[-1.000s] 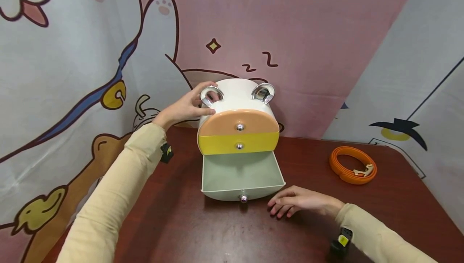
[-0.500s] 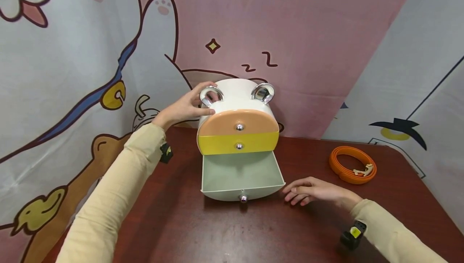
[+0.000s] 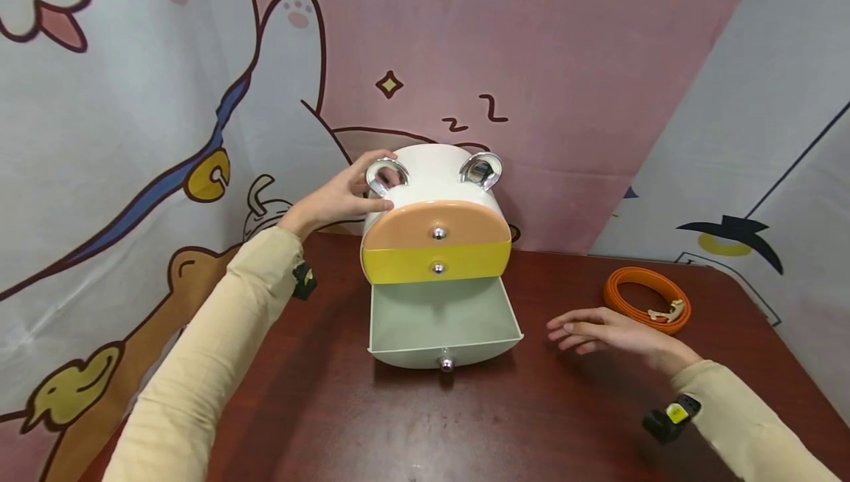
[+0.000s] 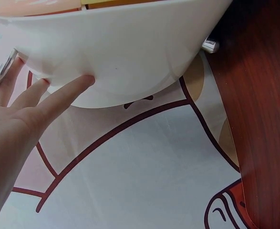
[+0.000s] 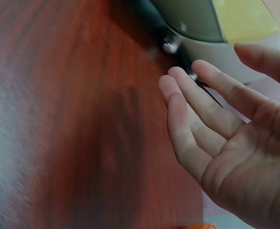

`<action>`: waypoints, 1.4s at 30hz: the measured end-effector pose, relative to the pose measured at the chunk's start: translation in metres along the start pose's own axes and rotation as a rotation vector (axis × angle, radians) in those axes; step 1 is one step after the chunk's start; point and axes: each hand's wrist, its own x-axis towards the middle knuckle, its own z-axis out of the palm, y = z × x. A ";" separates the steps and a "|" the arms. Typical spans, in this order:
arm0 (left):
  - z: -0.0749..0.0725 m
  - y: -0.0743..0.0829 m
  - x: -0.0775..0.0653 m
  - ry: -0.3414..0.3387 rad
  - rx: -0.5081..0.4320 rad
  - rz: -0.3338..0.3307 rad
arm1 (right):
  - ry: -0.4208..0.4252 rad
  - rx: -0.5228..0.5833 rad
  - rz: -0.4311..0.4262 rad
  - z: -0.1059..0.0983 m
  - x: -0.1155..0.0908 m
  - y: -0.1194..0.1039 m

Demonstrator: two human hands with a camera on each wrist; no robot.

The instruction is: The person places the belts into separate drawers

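A small white drawer cabinet [image 3: 434,172] with two silver ring-shaped ears stands on the table. Its peach drawer [image 3: 405,229] and yellow drawer [image 3: 398,266] are pushed in; the pale green bottom drawer [image 3: 438,319] is pulled out, and nothing lies in it. My left hand [image 3: 339,193] rests on the cabinet's upper left side, around the left ear [image 3: 373,174]. In the left wrist view its straight fingers [image 4: 70,93] touch the white shell. To the right of the drawer, my right hand [image 3: 614,331] hovers over the table, holding nothing, its fingers [image 5: 221,86] loosely bent.
An orange coiled belt [image 3: 620,279] with a gold buckle lies on the right of the dark red wooden table [image 3: 319,393], just beyond my right hand. A cartoon-printed cloth [image 3: 544,61] hangs behind the cabinet and along the left side.
My right hand has moved right and a little away from me, from beside the bottom drawer's front corner toward the belt. The left hand and the cabinet have stayed put.
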 end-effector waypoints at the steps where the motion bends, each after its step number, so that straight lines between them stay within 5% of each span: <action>1: 0.000 0.000 0.000 -0.002 -0.003 0.001 | 0.013 -0.004 -0.001 -0.002 -0.002 0.000; 18: -0.002 0.000 0.001 -0.017 -0.029 0.002 | 0.202 0.030 -0.060 -0.039 -0.032 0.012; 28: -0.002 0.003 0.001 -0.026 -0.027 -0.046 | 0.462 -0.113 0.031 -0.053 -0.050 0.017; 42: -0.001 0.003 0.002 -0.017 -0.002 -0.077 | 0.662 -0.232 0.147 -0.071 -0.068 0.033</action>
